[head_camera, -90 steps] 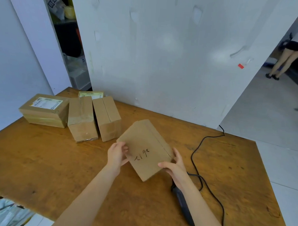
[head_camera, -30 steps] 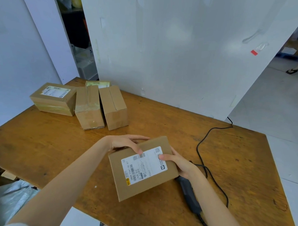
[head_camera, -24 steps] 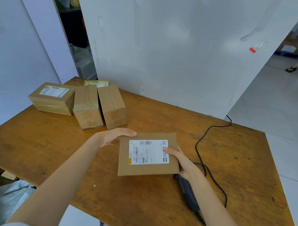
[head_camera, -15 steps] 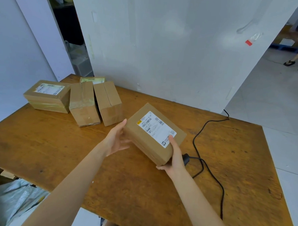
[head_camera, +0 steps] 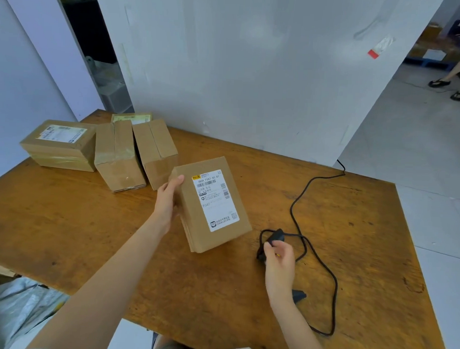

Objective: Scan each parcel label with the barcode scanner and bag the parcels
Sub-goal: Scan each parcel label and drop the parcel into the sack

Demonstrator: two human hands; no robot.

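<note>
Bare left forearm stretched forward, left grip (head_camera: 167, 198) flat, straight fingers pressed against the parcel (head_camera: 217, 208) side, right forearm lower, right grip (head_camera: 279, 261) curled round the scanner (head_camera: 275, 236)

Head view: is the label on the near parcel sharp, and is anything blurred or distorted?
Head view, the label: large print sharp, fine print unreadable. Head view, the right hand on the barcode scanner: slightly motion-blurred. Head view, wall edges lean outward, wide-angle distortion; soft light, faint shadows.
</note>
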